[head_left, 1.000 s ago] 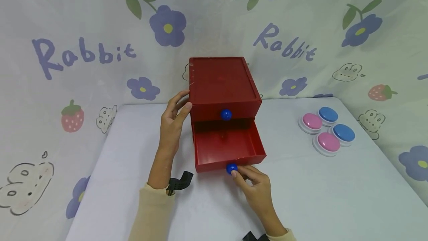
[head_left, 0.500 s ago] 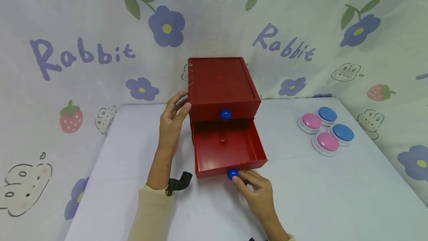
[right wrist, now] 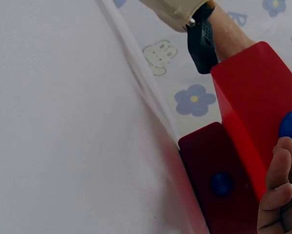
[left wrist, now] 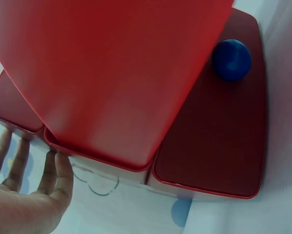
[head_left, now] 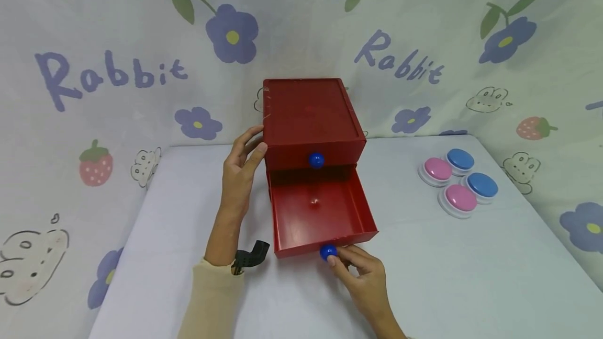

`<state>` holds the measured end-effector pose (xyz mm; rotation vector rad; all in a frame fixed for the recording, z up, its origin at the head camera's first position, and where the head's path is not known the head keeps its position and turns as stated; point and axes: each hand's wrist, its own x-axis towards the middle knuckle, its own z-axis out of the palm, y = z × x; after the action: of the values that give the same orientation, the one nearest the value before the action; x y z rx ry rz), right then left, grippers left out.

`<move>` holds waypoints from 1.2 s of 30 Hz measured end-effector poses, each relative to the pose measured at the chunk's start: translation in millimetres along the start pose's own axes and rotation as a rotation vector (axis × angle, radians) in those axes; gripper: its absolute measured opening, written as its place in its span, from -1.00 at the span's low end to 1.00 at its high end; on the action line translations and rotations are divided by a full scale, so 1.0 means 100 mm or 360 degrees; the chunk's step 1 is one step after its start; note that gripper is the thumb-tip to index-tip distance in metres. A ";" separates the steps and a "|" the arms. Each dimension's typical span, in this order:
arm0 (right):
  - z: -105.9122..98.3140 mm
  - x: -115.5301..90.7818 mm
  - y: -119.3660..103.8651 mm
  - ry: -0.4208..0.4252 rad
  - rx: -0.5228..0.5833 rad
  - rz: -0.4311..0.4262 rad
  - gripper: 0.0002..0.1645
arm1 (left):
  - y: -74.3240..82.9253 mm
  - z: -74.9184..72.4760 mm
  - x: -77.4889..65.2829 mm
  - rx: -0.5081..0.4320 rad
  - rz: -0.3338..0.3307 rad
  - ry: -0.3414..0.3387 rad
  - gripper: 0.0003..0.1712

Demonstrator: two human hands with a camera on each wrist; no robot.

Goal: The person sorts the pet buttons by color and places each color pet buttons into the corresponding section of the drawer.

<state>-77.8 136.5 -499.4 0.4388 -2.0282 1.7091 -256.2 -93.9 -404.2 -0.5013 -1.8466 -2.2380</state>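
White flat counter [head_left: 424,281]: spreading back from the bottom edge of the head view.
Beige cloth sleeve [head_left: 212,297]: covering the lower part of the left forearm [head_left: 223,242] in the head view.
Bare right hand [head_left: 365,281]: pinching a glossy blue ball knob [head_left: 328,252] between thumb and fingers, from its right side.
Black angled bracket [head_left: 252,255]: sticking out from the left wrist.
Pinched knob: sitting mid-face on the front of the red shallow rectangular drawer [head_left: 301,224].
Drawer: standing well pulled out of the red boxy three-level cabinet [head_left: 306,111], middle level, facing the person; inner floor and walls showing.
Dark red bottom drawer front [left wrist: 209,136]: sitting closed below it, showing in both wrist views, carrying its own round blue knob [left wrist: 231,60].
Bare left hand [head_left: 237,182]: resting against the cabinet's left side, thumb lying at the front edge, fingers reaching along the side wall, relaxed and uncurled.
Dark red top drawer front [head_left: 287,157]: sitting closed, another blue ball knob [head_left: 316,160] showing mid-face.
Round white-based push buttons: clustering right of the cabinet, well apart from it; near pink button [head_left: 461,198], near blue button [head_left: 482,184], far pink button [head_left: 438,169], far blue button [head_left: 460,159].
White printed cloth backdrop [head_left: 301,30]: hanging behind the cabinet, showing purple flowers [head_left: 232,37] and red strawberries [head_left: 96,171].
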 end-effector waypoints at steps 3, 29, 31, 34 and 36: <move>0.00 -0.02 -0.01 0.0001 -0.0024 0.0001 -0.73 | 0.00 0.01 0.00 0.0001 -0.0012 -0.0003 -0.47; -1.01 0.18 0.31 -0.0152 -0.0660 0.0637 -0.85 | 0.01 0.02 -0.01 0.0013 -0.0005 -0.0001 -0.45; -1.13 0.22 0.39 -0.0005 -0.0779 0.0642 -0.82 | 0.01 0.01 0.00 0.0017 -0.0006 0.0004 -0.45; -1.32 0.27 0.50 0.0198 -0.0925 0.0648 -0.74 | 0.01 0.01 0.00 0.0016 -0.0009 0.0007 -0.46; -1.46 0.31 0.58 0.0332 -0.0977 0.0621 -0.72 | 0.01 0.00 -0.01 0.0010 -0.0018 0.0003 -0.46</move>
<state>-113.9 291.7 -512.3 -0.3403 -2.4321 1.1498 -255.1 -93.7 -403.6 -0.4889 -1.8595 -2.2382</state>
